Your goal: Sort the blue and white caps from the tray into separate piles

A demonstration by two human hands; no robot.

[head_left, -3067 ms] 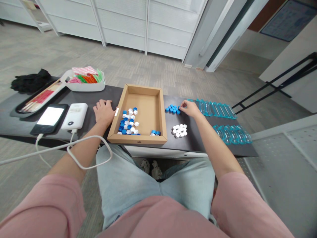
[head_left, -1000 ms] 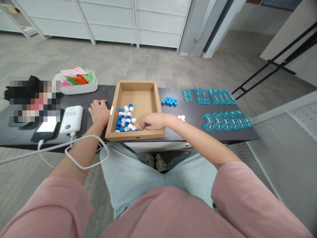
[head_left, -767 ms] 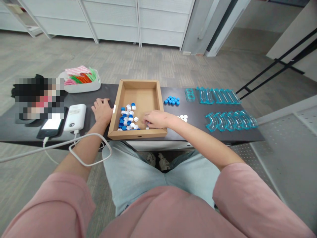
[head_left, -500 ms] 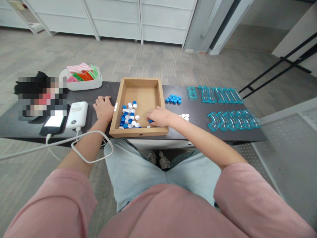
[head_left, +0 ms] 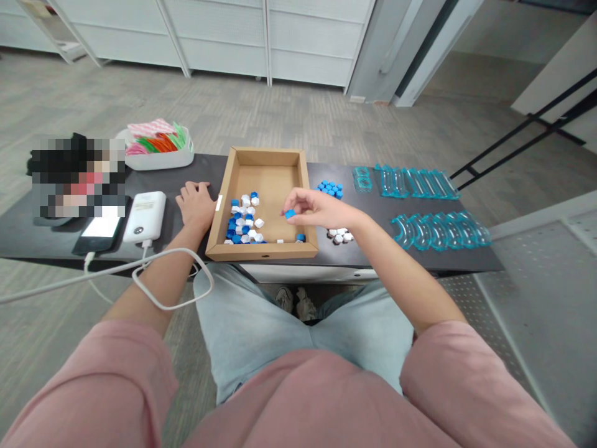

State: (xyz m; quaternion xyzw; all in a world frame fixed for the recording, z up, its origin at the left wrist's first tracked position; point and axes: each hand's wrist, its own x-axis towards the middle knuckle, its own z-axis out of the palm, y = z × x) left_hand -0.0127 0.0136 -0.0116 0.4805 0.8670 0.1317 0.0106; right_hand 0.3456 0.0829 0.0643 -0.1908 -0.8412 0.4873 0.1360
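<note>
Head view, right hand (head_left: pixel 321 210) pinching one blue cap (head_left: pixel 290 214) over cardboard tray (head_left: pixel 224 204), left hand (head_left: pixel 196 204) flat, fingers spread, beside it.

A white power bank (head_left: pixel 143 216) and a lit phone (head_left: pixel 99 231) (joined by a white cable (head_left: pixel 153 261)) lie at the dark table's (head_left: pixel 28 239) left end; a white tray of colourful sticks (head_left: pixel 156 147) sits behind, clear teal track pieces (head_left: pixel 420 202) far right.

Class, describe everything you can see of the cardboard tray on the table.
The cardboard tray is a shallow, open-topped, brown rectangular box lying flat on the dark table. Blue and white pieces are heaped at its near left. The left hand rests against its left wall; the right hand hovers above it, pinching a blue piece.
</note>
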